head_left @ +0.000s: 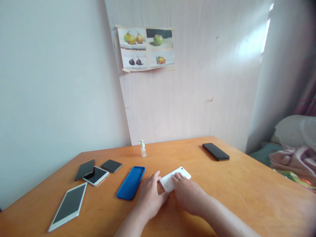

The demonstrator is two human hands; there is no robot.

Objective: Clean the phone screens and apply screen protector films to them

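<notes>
A white smartphone (186,173) lies back up on the wooden table, its camera at the upper right corner. My left hand (151,197) holds its left end, with the index finger by the upper corner and the thumb by the lower one. The fingers of my right hand (189,195) are bent close together and press on the phone's back; its thumb is hidden, and I cannot tell whether something thin lies under the fingertips. Just left of my left hand rests a blue phone case (131,183), inner side up.
A small clear pump bottle (143,150) stands near the back edge. A black phone (215,151) lies at the back right. On the left are a white tablet (69,204), a dark phone (85,169) overlapping a white-framed device (96,176), and a dark square device (111,165).
</notes>
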